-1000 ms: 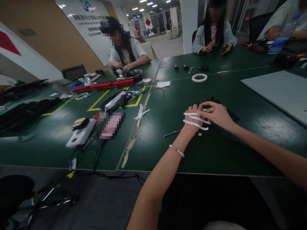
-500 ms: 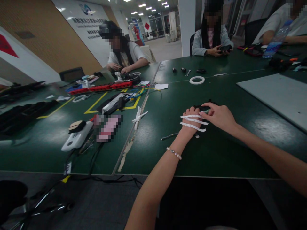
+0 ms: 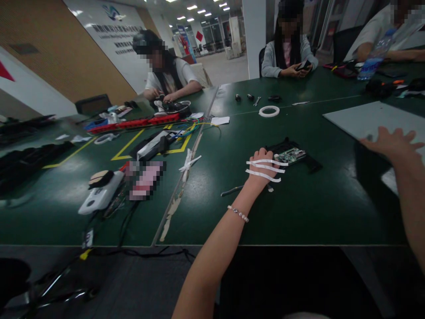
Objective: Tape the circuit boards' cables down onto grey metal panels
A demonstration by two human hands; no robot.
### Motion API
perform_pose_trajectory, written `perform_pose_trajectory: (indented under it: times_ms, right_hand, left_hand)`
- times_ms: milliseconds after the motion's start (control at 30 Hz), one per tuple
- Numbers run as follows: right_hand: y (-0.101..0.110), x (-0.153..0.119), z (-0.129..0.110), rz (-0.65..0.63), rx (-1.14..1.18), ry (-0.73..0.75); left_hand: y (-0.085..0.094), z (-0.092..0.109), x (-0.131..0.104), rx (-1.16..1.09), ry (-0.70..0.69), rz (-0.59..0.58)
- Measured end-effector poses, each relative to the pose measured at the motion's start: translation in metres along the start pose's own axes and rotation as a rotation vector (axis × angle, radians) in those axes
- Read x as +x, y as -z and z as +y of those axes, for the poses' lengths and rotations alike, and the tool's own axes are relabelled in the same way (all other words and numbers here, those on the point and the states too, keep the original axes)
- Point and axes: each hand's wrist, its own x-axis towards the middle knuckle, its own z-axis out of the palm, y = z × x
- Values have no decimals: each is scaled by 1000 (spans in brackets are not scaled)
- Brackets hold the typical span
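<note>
**While the left hand (image 3: 262, 166) is on the black device (image 3: 282, 144), the right hand (image 3: 396, 145) is open near the grey panel (image 3: 363, 111)**

The black device lies on the green table (image 3: 199, 212), in front of the person, and its green circuit board (image 3: 291, 155) is facing upward. The fingers of the left hand are bent at the left end of this device and seem to touch it; whether they grasp it or only press on it, I cannot tell, because the back of the hand hides them. Across this back go several white strips (image 3: 266, 169), and on the wrist is a beaded bracelet (image 3: 237, 212).

The right hand is released and holds nothing, with its fingers spread wide apart. It is seen over the near edge of the grey panel, but I cannot tell if it touches the surface.

A thin grey rod (image 3: 231, 191) lies just to the left of the left wrist. Farther than the device there is a white ring (image 3: 268, 111), and behind it a small wrench (image 3: 257, 101).
</note>
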Motion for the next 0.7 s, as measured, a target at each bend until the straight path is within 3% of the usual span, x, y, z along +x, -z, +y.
perform_pose_trajectory:
  times_ms: [133,267,500,700]
  right_hand:
    - [-13,13,14,-173,11,-59]
    - [-17,12,9,-164,9,17]
    - [-21,11,10,-192,-18,-2]
    - [-26,17,17,-229,-70,53]
  left_hand:
    - [-2,0,-1,-7,19,7]
    - [-2,1,-2,-19,38,32]
    - [0,5,-3,-115,72,75]
    - [-15,1,5,-249,32,-16]
